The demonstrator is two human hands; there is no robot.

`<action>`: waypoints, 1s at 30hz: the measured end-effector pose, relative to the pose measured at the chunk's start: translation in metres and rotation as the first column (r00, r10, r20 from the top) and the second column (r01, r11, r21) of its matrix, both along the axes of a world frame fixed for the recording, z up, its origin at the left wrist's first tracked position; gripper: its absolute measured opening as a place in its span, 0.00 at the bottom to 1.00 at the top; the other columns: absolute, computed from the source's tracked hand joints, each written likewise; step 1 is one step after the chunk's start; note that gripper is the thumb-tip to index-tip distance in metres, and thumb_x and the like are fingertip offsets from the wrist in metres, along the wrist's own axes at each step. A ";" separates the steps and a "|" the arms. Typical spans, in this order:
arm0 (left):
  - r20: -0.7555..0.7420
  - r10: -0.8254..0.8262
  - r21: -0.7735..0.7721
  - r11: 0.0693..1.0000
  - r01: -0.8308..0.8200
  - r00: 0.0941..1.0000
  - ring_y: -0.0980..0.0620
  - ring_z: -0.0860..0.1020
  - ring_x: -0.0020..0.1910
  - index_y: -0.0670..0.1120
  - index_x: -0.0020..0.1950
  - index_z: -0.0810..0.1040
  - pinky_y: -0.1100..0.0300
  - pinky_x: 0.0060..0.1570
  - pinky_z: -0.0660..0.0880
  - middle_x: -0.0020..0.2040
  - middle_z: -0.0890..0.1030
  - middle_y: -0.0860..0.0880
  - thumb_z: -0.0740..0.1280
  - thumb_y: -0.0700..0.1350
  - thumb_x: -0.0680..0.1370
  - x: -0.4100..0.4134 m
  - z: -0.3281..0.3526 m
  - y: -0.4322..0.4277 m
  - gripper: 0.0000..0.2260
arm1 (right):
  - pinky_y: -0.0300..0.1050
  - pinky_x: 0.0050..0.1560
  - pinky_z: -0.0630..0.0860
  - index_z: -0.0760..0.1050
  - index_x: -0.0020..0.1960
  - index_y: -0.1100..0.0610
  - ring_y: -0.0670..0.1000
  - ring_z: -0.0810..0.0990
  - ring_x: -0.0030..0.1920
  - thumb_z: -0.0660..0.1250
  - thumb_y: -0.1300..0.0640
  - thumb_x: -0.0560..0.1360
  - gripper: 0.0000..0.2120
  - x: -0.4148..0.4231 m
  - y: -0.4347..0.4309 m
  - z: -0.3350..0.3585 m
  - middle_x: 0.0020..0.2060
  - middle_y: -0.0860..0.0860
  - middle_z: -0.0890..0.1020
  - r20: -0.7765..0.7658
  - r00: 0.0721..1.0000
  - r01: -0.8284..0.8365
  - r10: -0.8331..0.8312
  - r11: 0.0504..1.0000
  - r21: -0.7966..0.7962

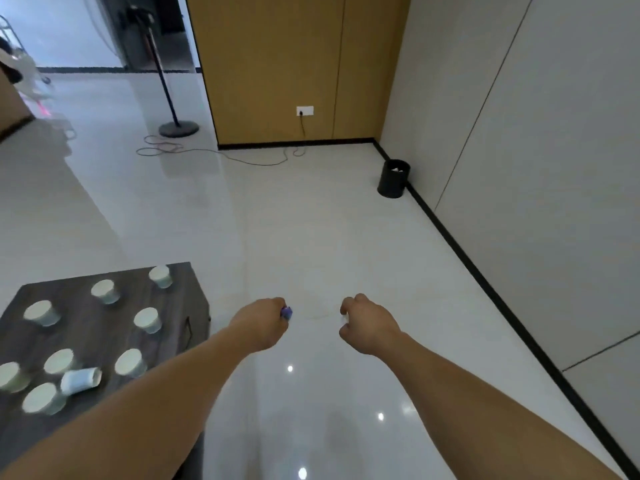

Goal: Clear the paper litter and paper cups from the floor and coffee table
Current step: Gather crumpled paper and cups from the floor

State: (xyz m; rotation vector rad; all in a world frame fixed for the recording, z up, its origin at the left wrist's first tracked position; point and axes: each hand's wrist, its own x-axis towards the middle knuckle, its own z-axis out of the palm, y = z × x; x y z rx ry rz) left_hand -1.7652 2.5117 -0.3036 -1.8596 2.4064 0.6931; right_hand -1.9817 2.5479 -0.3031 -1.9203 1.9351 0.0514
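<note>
Left grip and right grip on bare, unsleeved forearms.

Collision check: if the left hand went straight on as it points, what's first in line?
Free over the floor, then probably the wall baseboard just short of the black bin; depth unclear.

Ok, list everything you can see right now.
coffee table: one, dark wood, lower left
paper cups: nine, white, on the coffee table; eight upright, one on its side
bin: one, black, by the right wall, white scraps inside
stand: one, dark, round base, far floor
wall socket: one, white, on the tan panel
cable: one, thin, on the floor below the wall socket
left hand: grips a small purple thing
right hand: fingers curled, contents unclear
</note>
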 end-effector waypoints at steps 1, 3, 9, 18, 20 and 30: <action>0.000 -0.033 0.004 0.999 0.033 0.999 0.47 0.77 0.49 0.47 0.55 0.75 0.57 0.47 0.72 0.53 0.80 0.48 0.55 0.51 0.81 -0.012 0.001 -0.021 0.12 | 0.45 0.45 0.71 0.69 0.66 0.55 0.57 0.77 0.52 0.60 0.56 0.77 0.17 -0.010 -0.015 0.000 0.60 0.53 0.71 -0.001 1.000 0.018 -0.018 1.000 0.004; -0.003 -0.090 0.008 0.996 0.090 0.996 0.48 0.77 0.49 0.47 0.55 0.75 0.57 0.48 0.73 0.52 0.80 0.48 0.55 0.51 0.81 -0.038 -0.002 -0.061 0.12 | 0.45 0.46 0.72 0.69 0.66 0.55 0.57 0.77 0.52 0.60 0.56 0.77 0.18 -0.033 -0.048 -0.003 0.60 0.53 0.71 -0.003 0.998 0.061 -0.061 0.998 -0.005; 0.017 -0.168 -0.029 0.985 0.168 0.986 0.48 0.76 0.47 0.47 0.55 0.75 0.58 0.47 0.72 0.53 0.79 0.48 0.55 0.52 0.81 -0.127 -0.005 -0.193 0.12 | 0.46 0.49 0.72 0.69 0.68 0.55 0.57 0.76 0.54 0.60 0.58 0.77 0.19 -0.115 -0.163 -0.010 0.62 0.53 0.70 0.024 0.987 0.161 -0.160 0.986 -0.038; -0.001 -0.166 -0.038 0.985 0.166 0.986 0.48 0.76 0.46 0.48 0.52 0.74 0.59 0.43 0.70 0.51 0.80 0.49 0.55 0.52 0.81 -0.239 0.009 -0.352 0.12 | 0.47 0.51 0.75 0.69 0.67 0.55 0.57 0.76 0.54 0.60 0.58 0.76 0.19 -0.231 -0.321 0.015 0.62 0.53 0.70 0.012 0.980 0.198 -0.198 0.979 -0.042; -0.016 -0.181 -0.009 0.983 0.181 0.983 0.48 0.77 0.48 0.49 0.53 0.75 0.58 0.46 0.73 0.52 0.80 0.50 0.55 0.51 0.81 -0.256 0.007 -0.384 0.11 | 0.48 0.50 0.76 0.69 0.67 0.55 0.57 0.76 0.54 0.60 0.58 0.76 0.20 -0.249 -0.354 0.013 0.61 0.53 0.70 0.008 0.977 0.213 -0.213 0.977 -0.012; -0.060 -0.246 -0.008 0.969 0.246 0.967 0.48 0.77 0.49 0.48 0.55 0.75 0.58 0.47 0.71 0.54 0.80 0.49 0.55 0.49 0.81 -0.341 0.000 -0.620 0.11 | 0.47 0.48 0.75 0.68 0.68 0.54 0.56 0.77 0.53 0.61 0.58 0.76 0.20 -0.322 -0.571 0.007 0.61 0.52 0.70 -0.022 0.958 0.285 -0.285 0.958 -0.006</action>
